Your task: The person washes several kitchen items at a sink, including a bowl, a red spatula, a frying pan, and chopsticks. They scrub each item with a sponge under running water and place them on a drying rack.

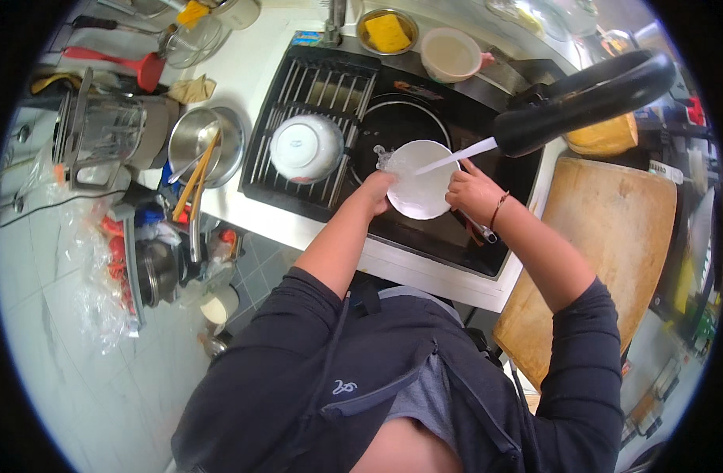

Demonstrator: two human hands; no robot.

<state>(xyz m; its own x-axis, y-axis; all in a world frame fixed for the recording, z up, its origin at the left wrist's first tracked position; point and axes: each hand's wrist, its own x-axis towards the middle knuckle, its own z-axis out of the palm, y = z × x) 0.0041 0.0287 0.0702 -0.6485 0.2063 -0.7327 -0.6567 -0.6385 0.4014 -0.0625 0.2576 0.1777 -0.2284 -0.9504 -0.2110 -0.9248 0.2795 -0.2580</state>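
Observation:
Under a stream of water (459,156) from the black faucet (580,106), a white bowl (423,192) is held over the black sink. My left hand (380,192) grips its left rim, where water splashes off. My right hand (476,192) holds the right side, some fingers hidden by the bowl. To the left, an upside-down white bowl (307,148) rests on the metal-barred drying rack (261,165). Behind the sink are a bowl of cloudy liquid (451,54) and a metal bowl (366,29) with a yellow sponge (387,33).
A steel pot (234,148) with wooden chopsticks (203,171) stands left of the rack. Further left are a red spatula (148,70), a whisk (187,40) and a clear appliance jug (116,133). A large wooden cutting board (609,219) lies at the right.

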